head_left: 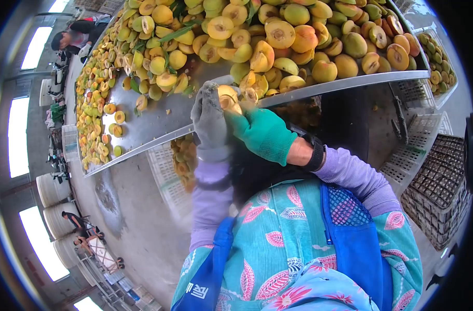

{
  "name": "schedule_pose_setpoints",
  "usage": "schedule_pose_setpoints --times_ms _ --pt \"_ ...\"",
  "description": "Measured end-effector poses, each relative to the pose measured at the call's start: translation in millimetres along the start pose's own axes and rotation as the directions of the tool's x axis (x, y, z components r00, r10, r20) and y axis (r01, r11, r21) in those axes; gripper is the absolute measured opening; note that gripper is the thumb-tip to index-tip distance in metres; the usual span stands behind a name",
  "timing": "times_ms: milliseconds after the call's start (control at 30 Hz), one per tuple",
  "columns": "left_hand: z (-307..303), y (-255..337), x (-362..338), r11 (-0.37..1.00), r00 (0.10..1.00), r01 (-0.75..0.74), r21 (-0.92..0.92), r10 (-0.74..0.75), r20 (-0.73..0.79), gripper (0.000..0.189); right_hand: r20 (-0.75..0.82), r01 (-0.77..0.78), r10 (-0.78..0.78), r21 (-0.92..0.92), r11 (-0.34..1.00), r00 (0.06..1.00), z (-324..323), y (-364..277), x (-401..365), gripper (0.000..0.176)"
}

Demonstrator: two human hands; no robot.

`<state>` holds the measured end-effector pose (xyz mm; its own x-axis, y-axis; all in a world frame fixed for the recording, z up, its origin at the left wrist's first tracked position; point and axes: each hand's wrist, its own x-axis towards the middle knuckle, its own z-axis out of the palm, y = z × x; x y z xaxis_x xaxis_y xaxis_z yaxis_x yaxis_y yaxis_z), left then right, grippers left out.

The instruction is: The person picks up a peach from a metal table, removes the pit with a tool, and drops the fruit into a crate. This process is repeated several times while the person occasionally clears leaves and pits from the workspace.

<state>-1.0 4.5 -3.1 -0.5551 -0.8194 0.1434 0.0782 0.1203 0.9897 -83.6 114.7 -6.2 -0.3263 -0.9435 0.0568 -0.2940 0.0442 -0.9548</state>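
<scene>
Over the near edge of the metal table, my left hand in a grey glove grips a halved yellow peach, cut side towards me. My right hand, in a green knitted glove, is closed with its fingers right at the peach's lower side. A thin curved line shows across the cut face; what the right fingers hold there I cannot tell. Just beyond both hands lies a large heap of halved peaches, many with stones showing and a few green leaves among them.
White plastic crates stand at the right, beside a stack of dark crates. Another white crate with peaches sits under the table. People work further off at the left, near large pale tubs.
</scene>
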Motion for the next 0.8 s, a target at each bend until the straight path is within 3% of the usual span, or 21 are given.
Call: schedule_pose_setpoints --times_ms 67,167,200,267,367,400,467,500,533,567,633,667,767,800 --pt "6 4 -1 1.0 0.998 -0.019 -0.013 0.019 -0.058 0.048 0.005 -0.149 0.149 0.059 0.987 0.989 2 -3 1 0.043" --pt "9 9 -4 1.0 0.998 -0.021 0.007 0.021 -0.055 0.044 -0.204 -0.057 0.06 0.023 0.998 0.977 19 -1 -6 0.043" --pt "8 7 -5 0.999 0.999 -0.012 0.045 0.013 -0.038 0.043 -0.084 -0.206 0.228 0.209 0.956 0.97 15 -9 -6 0.043" --pt "2 1 -3 0.992 1.0 -0.001 0.124 0.001 0.001 0.042 0.223 -0.506 0.459 0.491 0.709 0.86 1 -29 -4 0.043" --pt "11 0 -4 0.995 0.995 0.063 -0.079 -0.068 -0.066 0.036 0.299 -0.479 0.386 0.675 0.561 0.873 -1 -20 -8 0.041" --pt "6 9 1 0.995 0.992 0.053 0.079 -0.061 0.11 0.04 0.337 -0.492 0.368 0.695 0.525 0.867 -2 -16 -9 0.041" --pt "3 26 9 0.993 0.939 0.101 0.069 -0.118 0.324 0.041 0.408 -0.519 0.326 0.726 0.451 0.853 -4 -8 -10 0.042" --pt "2 31 12 0.991 0.897 0.119 0.067 -0.136 0.422 0.041 0.487 -0.573 0.316 0.762 0.302 0.814 -3 -11 -9 0.042" --pt "5 31 13 0.938 0.881 0.345 0.04 -0.338 0.329 0.04 0.559 -0.614 0.292 0.776 0.145 0.776 -3 -16 -9 0.042" --pt "6 31 13 0.946 0.885 0.324 0.029 -0.314 0.343 0.039 0.627 -0.643 0.258 0.765 -0.026 0.735 0 -20 -11 0.042" --pt "9 31 16 0.961 0.89 0.276 0.001 -0.257 0.376 0.038 0.639 -0.645 -0.125 0.712 -0.277 0.759 3 -11 -11 0.043" --pt "7 29 16 0.949 0.878 0.276 -0.15 -0.186 0.441 0.03 0.583 -0.659 -0.307 0.65 -0.378 0.752 2 -6 -9 0.044" --pt "6 17 5 0.776 0.893 0.412 -0.478 -0.241 0.379 0.025 0.659 -0.747 -0.36 0.53 -0.401 0.66 -5 5 -4 0.044" --pt "6 18 -3 0.72 0.926 0.374 -0.584 -0.26 0.273 0.022 0.642 -0.767 -0.42 0.512 -0.387 0.641 -4 1 -8 0.044"
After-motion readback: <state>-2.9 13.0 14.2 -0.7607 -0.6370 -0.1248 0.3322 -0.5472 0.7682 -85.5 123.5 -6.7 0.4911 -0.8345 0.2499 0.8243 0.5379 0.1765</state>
